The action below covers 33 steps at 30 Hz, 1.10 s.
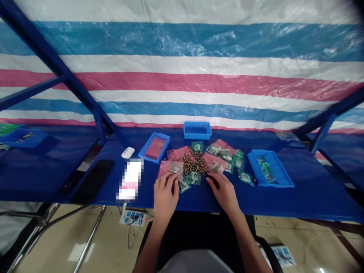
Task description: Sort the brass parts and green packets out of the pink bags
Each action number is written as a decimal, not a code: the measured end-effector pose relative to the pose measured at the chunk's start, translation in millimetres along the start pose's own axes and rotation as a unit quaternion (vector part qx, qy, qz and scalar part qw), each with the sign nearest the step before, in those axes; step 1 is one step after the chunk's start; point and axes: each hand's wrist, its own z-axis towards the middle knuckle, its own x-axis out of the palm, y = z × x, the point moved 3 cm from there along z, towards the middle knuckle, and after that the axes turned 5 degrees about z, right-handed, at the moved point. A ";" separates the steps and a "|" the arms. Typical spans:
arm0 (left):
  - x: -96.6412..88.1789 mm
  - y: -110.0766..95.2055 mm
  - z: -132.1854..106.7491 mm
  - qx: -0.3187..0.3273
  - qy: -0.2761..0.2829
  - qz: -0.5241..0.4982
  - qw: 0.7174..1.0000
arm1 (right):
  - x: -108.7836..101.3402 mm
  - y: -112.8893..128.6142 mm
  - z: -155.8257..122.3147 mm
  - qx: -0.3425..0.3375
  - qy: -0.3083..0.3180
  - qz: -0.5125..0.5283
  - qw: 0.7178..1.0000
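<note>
My left hand (pixel 166 193) rests at the near edge of a pink bag (pixel 171 167), fingers loosely bent and thumb apart, with nothing visible in it. On the other side, my right hand (pixel 224 191) lies by another pink bag (pixel 214 163), its fingers curved and nothing seen between them. Between the hands is a pile of small brass-coloured metal pieces (pixel 195 165). Green clear packets (pixel 193 178) holding small silvery parts lie around the pile, one (pixel 184 185) right beside my left thumb. The undersides of both hands are hidden.
Blue trays stand around: one at the back (pixel 197 135), one with pink bags at left (pixel 143 154), one with green packets at right (pixel 280 181). A white case (pixel 128 152), a blurred-out bright phone-like object (pixel 130 180) and a dark flat object (pixel 92 181) lie left.
</note>
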 end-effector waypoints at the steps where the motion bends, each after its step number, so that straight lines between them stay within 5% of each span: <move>1: 0.2 -0.1 0.0 0.001 0.001 -0.001 1.000 | 2.1 2.3 -2.1 -0.005 -0.002 -0.015 1.000; 10: 0.6 -0.9 0.6 -0.003 0.002 0.000 1.000 | 19.2 9.8 13.2 0.011 -0.034 -0.147 0.988; 22: -0.1 -0.8 0.2 0.003 0.002 0.000 1.000 | 9.7 -3.4 2.4 0.006 -0.012 -0.015 1.000; 33: -0.5 -1.4 0.2 0.002 -0.003 -0.002 1.000 | 10.1 0.7 1.4 -0.018 -0.026 -0.032 0.999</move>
